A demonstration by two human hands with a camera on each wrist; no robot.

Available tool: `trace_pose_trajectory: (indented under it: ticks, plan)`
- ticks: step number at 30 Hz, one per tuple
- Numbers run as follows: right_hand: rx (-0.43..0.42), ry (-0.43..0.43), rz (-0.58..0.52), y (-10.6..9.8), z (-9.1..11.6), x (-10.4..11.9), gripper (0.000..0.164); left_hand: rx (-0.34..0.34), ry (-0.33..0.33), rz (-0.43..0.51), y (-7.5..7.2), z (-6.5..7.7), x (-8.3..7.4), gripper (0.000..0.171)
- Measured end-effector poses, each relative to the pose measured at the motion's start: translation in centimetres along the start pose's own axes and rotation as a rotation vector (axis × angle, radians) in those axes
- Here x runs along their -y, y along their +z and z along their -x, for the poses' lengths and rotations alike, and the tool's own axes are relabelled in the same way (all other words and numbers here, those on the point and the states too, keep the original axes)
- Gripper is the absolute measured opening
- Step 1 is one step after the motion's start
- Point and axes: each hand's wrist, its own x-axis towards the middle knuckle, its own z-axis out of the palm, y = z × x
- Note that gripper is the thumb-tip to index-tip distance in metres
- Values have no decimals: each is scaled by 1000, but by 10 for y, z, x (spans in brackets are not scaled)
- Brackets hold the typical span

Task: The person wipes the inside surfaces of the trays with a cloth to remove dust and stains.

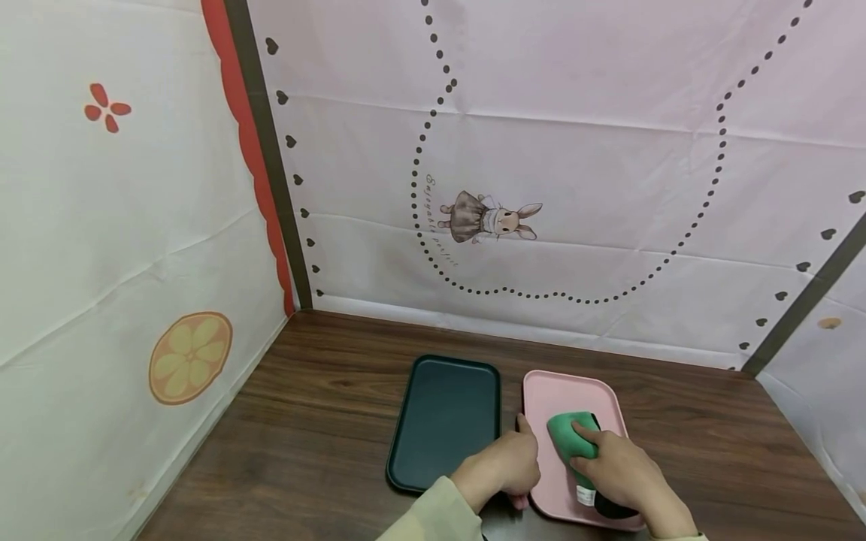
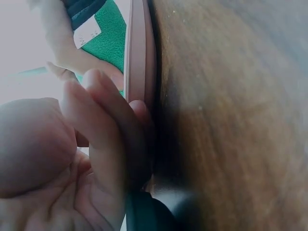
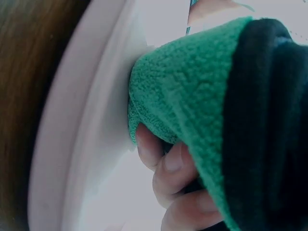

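My right hand (image 1: pixel 625 466) grips a folded green cloth (image 1: pixel 571 432) with a fuzzy, towel-like surface. Black material shows along one side of it, and a white label hangs near my palm. The bunched cloth rests on the pink tray (image 1: pixel 548 394); in the right wrist view, curled fingertips (image 3: pixel 180 161) tuck under its folds. At the tray's left edge is my left hand (image 1: pixel 510 462), its index finger stretched along the rim. The left wrist view shows its fingers (image 2: pixel 96 120) loosely extended, with the tips right at the rim.
A dark green tray (image 1: pixel 446 421) lies just left of the pink one, the left forearm reaching past its near corner. Both sit on a brown wooden table (image 1: pixel 304 421). Printed cloth hangings (image 1: pixel 575 165) wall off the back and both sides.
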Motion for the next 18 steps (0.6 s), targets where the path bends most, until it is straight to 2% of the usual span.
trace_pose_trajectory:
  ticks: [7, 18]
  plan:
    - [-13, -14, 22, 2, 1, 0, 65, 15, 7, 45, 1, -1, 2, 76]
    - [-25, -14, 44, 4, 5, 3, 64, 7, -1, 49, 0, 0, 2, 75]
